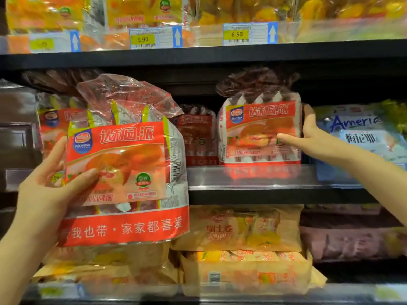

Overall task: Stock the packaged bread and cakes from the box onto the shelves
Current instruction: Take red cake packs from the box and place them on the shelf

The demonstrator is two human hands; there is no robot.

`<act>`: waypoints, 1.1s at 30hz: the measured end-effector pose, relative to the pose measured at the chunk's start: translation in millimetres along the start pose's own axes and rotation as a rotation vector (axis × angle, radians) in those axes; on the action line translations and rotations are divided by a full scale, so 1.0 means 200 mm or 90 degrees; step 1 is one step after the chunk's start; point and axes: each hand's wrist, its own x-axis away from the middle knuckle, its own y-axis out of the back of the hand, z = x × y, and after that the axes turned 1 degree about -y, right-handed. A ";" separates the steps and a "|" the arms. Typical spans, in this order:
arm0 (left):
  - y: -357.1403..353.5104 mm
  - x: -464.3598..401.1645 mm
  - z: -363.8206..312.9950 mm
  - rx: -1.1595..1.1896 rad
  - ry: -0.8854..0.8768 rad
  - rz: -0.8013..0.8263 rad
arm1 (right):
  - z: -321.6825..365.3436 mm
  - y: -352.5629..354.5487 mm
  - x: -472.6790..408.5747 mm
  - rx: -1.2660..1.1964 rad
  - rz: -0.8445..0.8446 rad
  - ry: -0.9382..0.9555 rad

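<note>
Fingers (88, 175) of the left hand (47, 186) are curling round a red cake pack (127, 164), holding it at 9 o'clock before the shelf (253, 179). The right hand (308, 130) is pinching a second pack (261, 130) standing on that shelf, blue bag (361, 137) at 3 o'clock.

A: How many views are supplied?

B: One. The head camera is worn by the person and faces forward, square onto the shelves (275, 177) at close range.

A: What does its wide angle take in?

B: Three shelf levels: price labels (250, 33) at the top edge, stacked packs at the bottom. Both forearms enter from the lower corners. No second view exists, so no overlap applies.
</note>
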 end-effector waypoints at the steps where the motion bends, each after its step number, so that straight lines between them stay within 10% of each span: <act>1: -0.04 0.01 -0.04 0.007 0.004 -0.004 | 0.00 0.00 -0.01 -0.011 0.003 -0.023; 14: -0.21 0.10 -0.25 0.002 0.001 -0.068 | 0.25 -0.18 0.12 0.167 -0.319 0.105; 25: -0.31 0.09 -0.32 0.001 -0.054 -0.042 | 0.73 -0.52 0.31 -0.123 0.233 -0.009; 33: -0.36 0.04 -0.32 0.041 -0.092 0.004 | 0.68 -0.55 0.22 -0.240 0.218 -0.015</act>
